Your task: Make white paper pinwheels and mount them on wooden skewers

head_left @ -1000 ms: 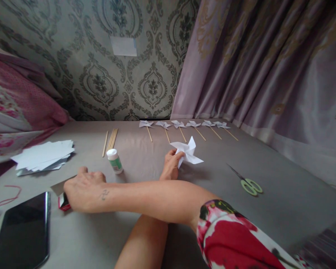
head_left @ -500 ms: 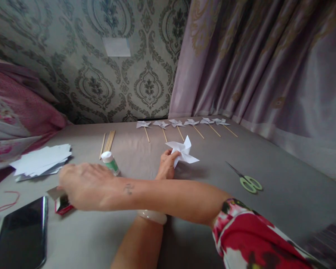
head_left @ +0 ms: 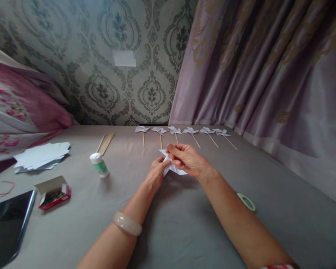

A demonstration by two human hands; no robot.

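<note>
A white folded paper pinwheel (head_left: 172, 169) sits between both hands above the grey surface (head_left: 168, 224). My left hand (head_left: 156, 175), with a pale bangle on the wrist, pinches its left side. My right hand (head_left: 188, 160) comes over the top, fingers pressed together at the pinwheel's middle; whether a small thing is between them I cannot make out. Behind the hands, several finished paper pinwheels on sticks (head_left: 182, 132) lie in a row by the wall.
A small red box (head_left: 53, 192) lies open at the left beside a dark phone (head_left: 7, 224). A white-capped glue bottle (head_left: 99, 164), loose wooden sticks (head_left: 105, 143) and a stack of white paper (head_left: 42, 155) lie left. Green scissors (head_left: 246, 201) show behind my right forearm. Curtain at right.
My right hand left the red box at the left and swung across to the pinwheel, closing on its middle. The left hand kept hold of the pinwheel and lowered it slightly.
</note>
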